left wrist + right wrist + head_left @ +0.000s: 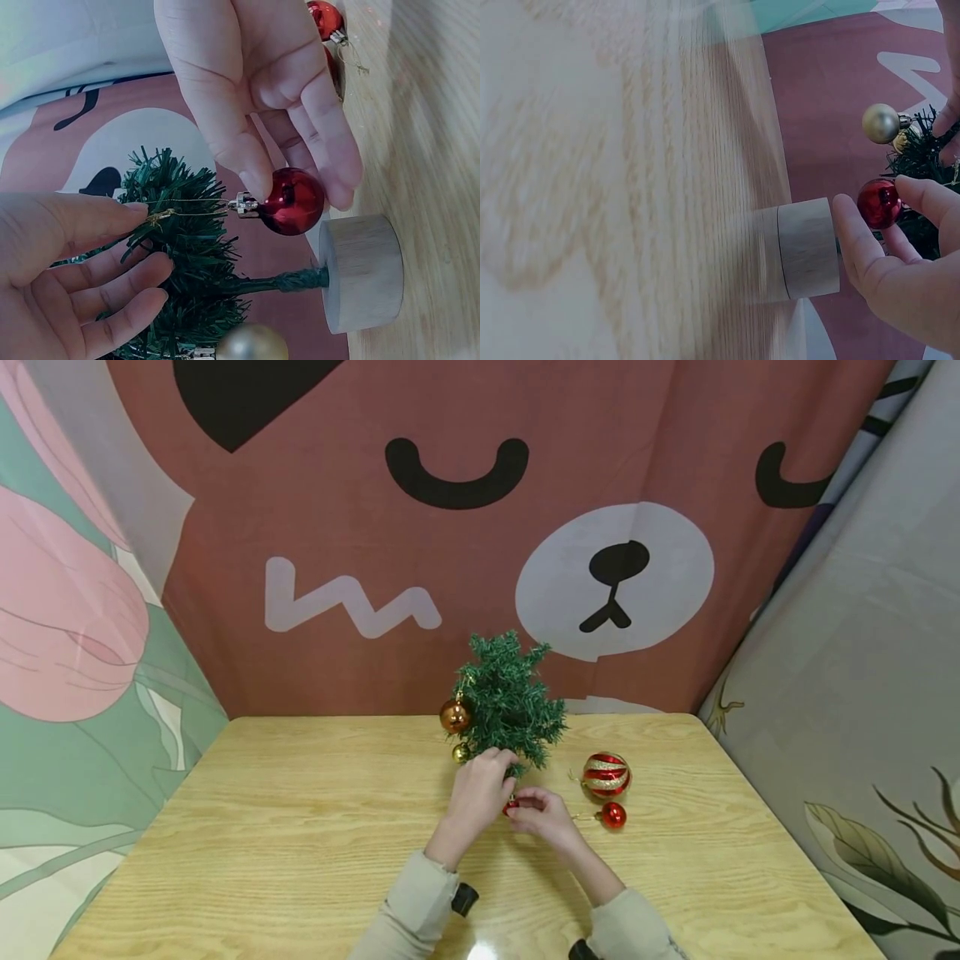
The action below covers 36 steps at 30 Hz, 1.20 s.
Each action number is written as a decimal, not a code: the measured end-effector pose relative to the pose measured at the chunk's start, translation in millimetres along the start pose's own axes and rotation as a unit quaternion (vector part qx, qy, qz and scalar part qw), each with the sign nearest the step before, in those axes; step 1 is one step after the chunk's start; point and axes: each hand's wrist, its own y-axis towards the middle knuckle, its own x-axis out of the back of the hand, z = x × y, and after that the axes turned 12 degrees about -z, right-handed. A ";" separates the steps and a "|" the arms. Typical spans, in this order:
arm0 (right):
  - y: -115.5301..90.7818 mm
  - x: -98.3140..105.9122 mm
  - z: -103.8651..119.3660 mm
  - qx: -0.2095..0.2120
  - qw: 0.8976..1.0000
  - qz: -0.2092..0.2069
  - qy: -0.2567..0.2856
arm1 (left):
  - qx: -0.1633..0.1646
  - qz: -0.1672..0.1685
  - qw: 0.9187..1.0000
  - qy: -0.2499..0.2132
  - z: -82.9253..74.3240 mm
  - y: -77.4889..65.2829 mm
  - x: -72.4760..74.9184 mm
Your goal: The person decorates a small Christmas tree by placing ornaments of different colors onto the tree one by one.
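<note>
One half-curled hand [543,817] pinches a red bauble [294,202].

Beige sleeves [417,897], black wrist cameras [465,900]

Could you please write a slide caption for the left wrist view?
The left grip holds a gold loop, the right grip its red bauble, in front of a small green tree.

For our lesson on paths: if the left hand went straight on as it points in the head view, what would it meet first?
Probably the tree: the left hand points towards its lower part, though depth is unclear.
</note>
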 end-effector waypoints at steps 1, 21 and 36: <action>-0.2 -0.1 0.4 -0.001 1.000 0.002 -0.001 | 0.000 0.001 1.000 0.001 -0.1 0.0 0.2; 2.8 7.0 -4.7 0.009 1.000 0.013 -0.010 | 0.001 0.005 1.000 0.016 -1.9 -0.7 3.1; -0.3 25.5 2.5 0.015 1.000 -0.006 -0.004 | -0.015 -0.020 0.999 0.020 -2.6 -0.4 8.6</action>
